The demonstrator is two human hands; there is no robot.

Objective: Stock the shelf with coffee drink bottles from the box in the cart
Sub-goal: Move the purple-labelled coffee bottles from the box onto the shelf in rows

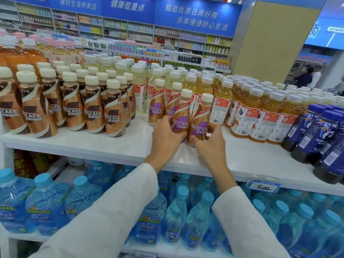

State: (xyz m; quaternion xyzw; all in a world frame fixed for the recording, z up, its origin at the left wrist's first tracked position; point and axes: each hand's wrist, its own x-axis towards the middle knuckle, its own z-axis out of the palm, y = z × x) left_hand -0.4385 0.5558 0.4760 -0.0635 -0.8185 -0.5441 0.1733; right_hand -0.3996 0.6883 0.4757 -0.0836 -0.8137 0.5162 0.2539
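1. Left hand (165,135) curls round one purple-label NESCAFE bottle (181,118); right hand (211,144) grips the second purple bottle (200,121), and the two bottles touch.
2. Both sit mid-front on the white shelf (93,146).
3. At 9 o'clock, brown NESCAFE rows (74,110); at 3 o'clock, amber tea bottles (251,114).
4. At 5 o'clock, a price tag (264,187) reads 6.00!
5. Water bottles (176,211) at 6 o'clock; blue banners (195,15) in Chinese at 12 o'clock.

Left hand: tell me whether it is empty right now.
No, the left hand grips the lower part of a purple-label coffee bottle.
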